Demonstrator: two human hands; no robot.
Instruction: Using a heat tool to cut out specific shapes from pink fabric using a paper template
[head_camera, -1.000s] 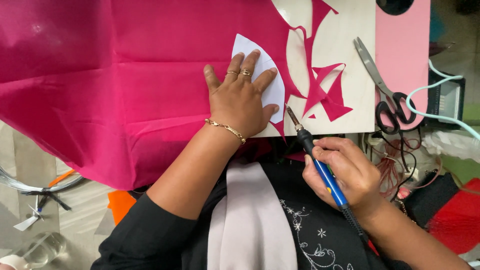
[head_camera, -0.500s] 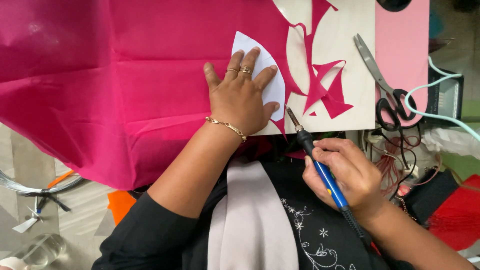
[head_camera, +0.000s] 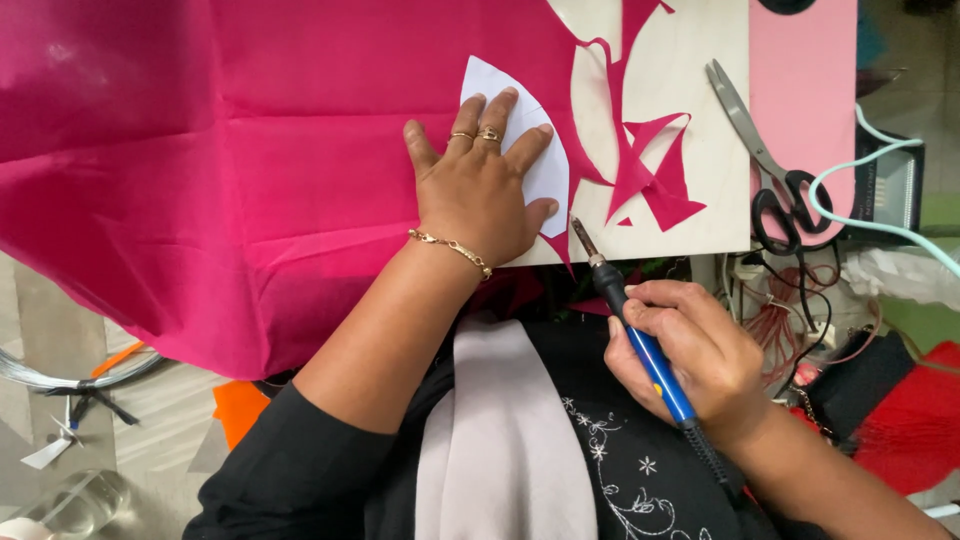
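My left hand lies flat, fingers spread, pressing a white curved paper template onto bright pink fabric. The fabric covers most of a pale wooden board. My right hand grips a blue-handled hot cutting tool like a pen. Its metal tip points up toward the fabric's edge just right of the template's lower corner. Pink fabric offcuts lie on the board to the right of the template.
Grey scissors with black handles rest at the board's right side, partly on a light pink sheet. A pale green cable curves at the far right. Red netting sits lower right. Orange scrap and wire lie lower left.
The right hand with the cutting tool has shifted very slightly; the left hand stays pressed on the template. Nothing else has visibly moved.
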